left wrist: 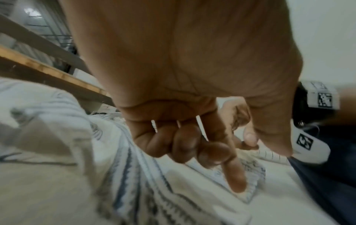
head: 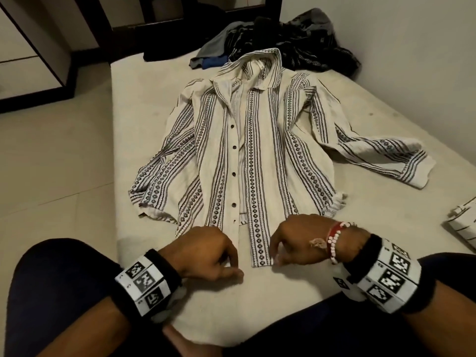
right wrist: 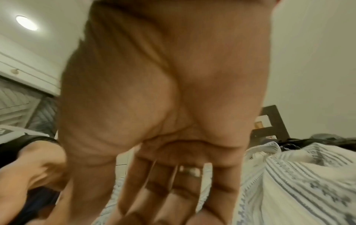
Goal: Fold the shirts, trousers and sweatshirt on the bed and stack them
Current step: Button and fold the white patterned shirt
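Note:
A cream shirt [head: 257, 150] with dark patterned stripes lies face up and unbuttoned on the bed [head: 144, 104], its sleeves spread to both sides. My left hand [head: 235, 266] hovers at the near hem of the left front panel. In the left wrist view three of its fingers are curled while the index finger [left wrist: 235, 175] points down at the hem, with no cloth held. My right hand [head: 278, 256] has its fingers [right wrist: 163, 190] stretched down to the hem corner of the right panel, which lies flat. The shirt [right wrist: 298, 182] fills the right of that view.
A heap of dark and grey clothes [head: 283, 39] lies at the far end of the bed by the wall. A folded white striped item [head: 463, 222] sits at the right edge. Tiled floor [head: 51, 163] and a wardrobe [head: 33, 60] are left of the bed. My knees [head: 64, 292] are at the near edge.

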